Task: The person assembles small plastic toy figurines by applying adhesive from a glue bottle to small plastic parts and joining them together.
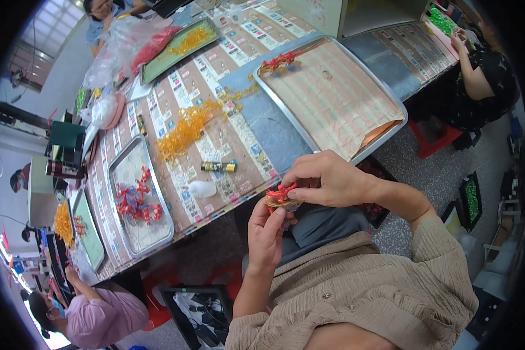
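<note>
My left hand (265,238) is closed around a small red figurine (280,193) with a gold-coloured band about it, holding it just off the table's near edge. From the right, my right hand (335,182) reaches over with its thumb and fingers closed on the same figurine. Part of the figurine is hidden by my fingers. Ahead of my hands, a large metal tray (332,93) lined with brown paper carries a short row of red figurines (280,60) at its far left corner.
A loose heap of amber rings (189,129) lies mid-table, by a black-and-gold cylinder (219,167) and a white squeeze bottle (200,188). Left of these, a metal tray (168,217) holds red and purple figurines. A green tray (178,51) is farther off. Co-workers sit around the table.
</note>
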A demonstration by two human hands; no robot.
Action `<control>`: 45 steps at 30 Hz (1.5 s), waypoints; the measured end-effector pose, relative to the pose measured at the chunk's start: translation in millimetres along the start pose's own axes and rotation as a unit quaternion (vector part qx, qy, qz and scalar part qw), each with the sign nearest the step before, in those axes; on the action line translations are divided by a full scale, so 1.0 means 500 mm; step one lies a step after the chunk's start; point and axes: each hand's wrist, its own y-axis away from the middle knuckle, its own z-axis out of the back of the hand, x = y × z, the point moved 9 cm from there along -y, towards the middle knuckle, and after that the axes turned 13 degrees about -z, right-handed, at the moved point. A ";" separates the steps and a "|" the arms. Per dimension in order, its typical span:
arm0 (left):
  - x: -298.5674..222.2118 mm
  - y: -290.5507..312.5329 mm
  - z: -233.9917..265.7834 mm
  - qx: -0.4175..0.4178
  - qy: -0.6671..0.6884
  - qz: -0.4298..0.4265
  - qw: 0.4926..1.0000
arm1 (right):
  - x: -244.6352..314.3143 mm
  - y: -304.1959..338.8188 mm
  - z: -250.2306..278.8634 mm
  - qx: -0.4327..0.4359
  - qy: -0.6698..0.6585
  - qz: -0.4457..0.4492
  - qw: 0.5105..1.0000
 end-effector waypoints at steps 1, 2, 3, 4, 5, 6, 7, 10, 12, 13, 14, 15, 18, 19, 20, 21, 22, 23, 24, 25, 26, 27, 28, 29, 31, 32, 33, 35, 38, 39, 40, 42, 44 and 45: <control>0.004 0.006 0.005 0.004 -0.011 -0.003 1.000 | -0.003 0.001 -0.010 0.002 -0.018 -0.005 1.000; 0.006 0.013 0.008 0.004 -0.005 -0.008 1.000 | -0.006 0.004 -0.025 0.008 -0.019 -0.006 1.000; 0.010 0.021 0.014 -0.002 -0.004 -0.008 1.000 | -0.020 0.006 -0.034 -0.003 -0.061 -0.032 0.998; 0.012 0.027 0.021 -0.014 -0.004 -0.015 1.000 | -0.036 0.010 -0.043 -0.015 -0.101 -0.060 0.993; 0.012 0.032 0.027 -0.024 -0.004 -0.023 0.999 | -0.040 0.015 -0.058 -0.010 -0.101 -0.061 0.993; 0.014 0.037 0.031 -0.029 -0.003 -0.023 0.999 | -0.049 0.021 -0.064 -0.023 -0.151 -0.077 0.985; 0.011 0.042 0.039 -0.042 -0.020 -0.034 0.998 | -0.060 0.028 -0.072 -0.036 -0.201 -0.094 0.974; 0.009 0.053 0.051 -0.067 -0.040 -0.052 0.996 | -0.072 0.051 -0.079 -0.110 -0.171 -0.088 0.975; 0.008 0.059 0.053 -0.074 -0.044 -0.058 0.995 | -0.079 0.064 -0.093 -0.120 -0.170 -0.069 0.976; 0.012 0.059 0.055 -0.076 -0.050 -0.054 0.994 | -0.082 0.068 -0.096 -0.129 -0.174 -0.053 0.975; 0.016 0.060 0.057 -0.077 -0.056 -0.050 0.994 | -0.085 0.068 -0.099 -0.128 -0.176 -0.056 0.974; 0.020 0.060 0.059 -0.079 -0.057 -0.046 0.994 | -0.082 0.069 -0.097 -0.143 -0.161 -0.046 0.975; 0.023 0.071 0.058 -0.085 -0.051 -0.042 0.994 | -0.062 0.082 -0.093 -0.173 -0.110 -0.011 0.979; 0.026 0.074 0.055 -0.090 -0.037 -0.030 0.995 | -0.050 0.086 -0.091 -0.184 -0.077 0.015 0.980; 0.029 0.078 0.054 -0.095 -0.022 -0.018 0.995 | -0.049 0.089 -0.092 -0.183 -0.078 0.014 0.980; 0.030 0.082 0.053 -0.097 -0.022 -0.017 0.995 | -0.049 0.092 -0.094 -0.181 -0.080 0.010 0.980; 0.032 0.083 0.051 -0.095 -0.014 -0.014 0.995 | -0.050 0.093 -0.094 -0.180 -0.081 0.006 0.980; 0.034 0.085 0.048 -0.094 -0.006 -0.011 0.996 | -0.052 0.093 -0.094 -0.178 -0.081 0.004 0.981; 0.034 0.086 0.049 -0.096 -0.005 -0.010 0.995 | -0.051 0.094 -0.093 -0.176 -0.074 0.011 0.981; 0.035 0.085 0.044 -0.084 0.004 0.003 0.996 | -0.050 0.095 -0.092 -0.175 -0.068 0.018 0.982; 0.036 0.084 0.041 -0.072 0.012 0.016 0.997 | -0.052 0.095 -0.092 -0.173 -0.068 0.014 0.983; 0.034 0.085 0.044 -0.075 0.014 0.018 0.997 | -0.055 0.096 -0.094 -0.165 -0.075 0.010 0.983; 0.032 0.086 0.043 -0.059 0.004 0.026 0.998 | -0.057 0.096 -0.096 -0.156 -0.082 0.006 0.984; 0.032 0.087 0.043 -0.044 -0.006 0.033 0.998 | -0.059 0.098 -0.095 -0.152 -0.083 0.002 0.985; 0.034 0.091 0.056 -0.055 -0.016 0.044 0.997 | -0.064 0.098 -0.103 -0.113 -0.091 -0.001 0.989; 0.036 0.093 0.064 -0.062 -0.027 0.052 0.996 | -0.070 0.099 -0.103 -0.109 -0.092 -0.006 0.990; 0.039 0.094 0.072 -0.067 -0.025 0.056 0.996 | -0.073 0.098 -0.109 -0.087 -0.087 -0.005 0.992; 0.039 0.099 0.080 -0.032 -0.096 0.054 0.993 | -0.081 0.100 -0.117 -0.062 -0.085 -0.011 0.994; 0.036 0.111 0.091 -0.017 -0.115 0.064 0.991 | -0.099 0.095 -0.130 0.003 -0.110 -0.032 0.993; 0.037 0.116 0.091 0.003 -0.112 0.064 0.992 | -0.102 0.097 -0.133 0.005 -0.111 -0.035 0.993; 0.035 0.119 0.093 0.021 -0.127 0.054 0.990 | -0.111 0.097 -0.138 0.021 -0.128 -0.053 0.990; 0.027 0.124 0.089 0.020 -0.133 0.061 0.989 | -0.117 0.098 -0.146 0.039 -0.144 -0.069 0.986; 0.020 0.124 0.093 0.016 -0.143 0.062 0.988 | -0.119 0.099 -0.157 0.052 -0.183 -0.076 0.979; 0.007 0.118 0.089 0.049 -0.163 0.035 0.985 | -0.115 0.102 -0.160 0.054 -0.184 -0.072 0.979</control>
